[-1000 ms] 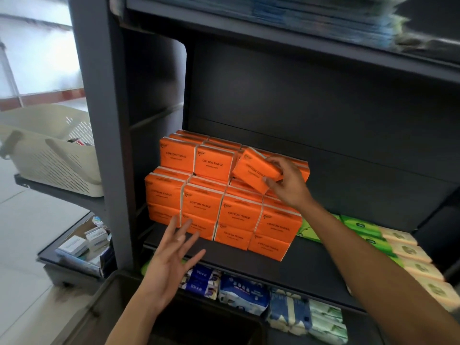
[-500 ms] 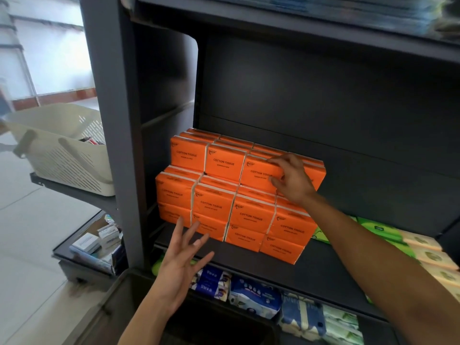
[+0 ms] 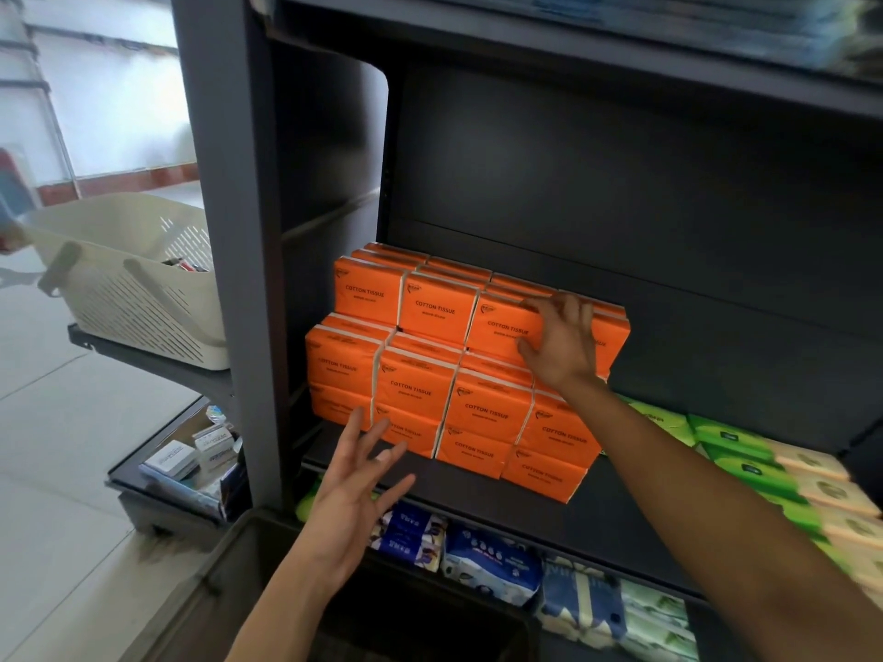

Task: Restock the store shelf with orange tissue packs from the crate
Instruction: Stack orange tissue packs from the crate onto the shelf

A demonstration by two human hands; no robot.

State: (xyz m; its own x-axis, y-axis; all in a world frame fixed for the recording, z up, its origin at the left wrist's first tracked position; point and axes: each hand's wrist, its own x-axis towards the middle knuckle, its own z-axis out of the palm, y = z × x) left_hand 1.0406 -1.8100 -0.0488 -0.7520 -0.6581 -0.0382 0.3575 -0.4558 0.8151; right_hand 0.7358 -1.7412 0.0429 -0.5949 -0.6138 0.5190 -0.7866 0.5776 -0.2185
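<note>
Orange tissue packs (image 3: 420, 384) stand stacked three layers high on the dark shelf (image 3: 478, 489), labels facing me. My right hand (image 3: 561, 344) lies flat against the front of the top-row orange pack (image 3: 501, 322) at the right end, fingers fairly straight and pressing it. My left hand (image 3: 353, 489) hovers open with fingers spread in front of the shelf edge, below the stack's left corner, holding nothing. A dark crate (image 3: 267, 590) sits at the bottom of the view, its inside in shadow.
Green and beige tissue packs (image 3: 764, 475) fill the shelf's right side. Blue and white packs (image 3: 492, 561) line the shelf below. A cream basket (image 3: 129, 289) sits on a side ledge at left, small boxes (image 3: 191, 461) under it. The grey shelf post (image 3: 229, 231) stands left.
My right hand turned the tilted orange pack upright and pushed it into the top row, where it now sits flush. My left hand stayed open near the shelf edge.
</note>
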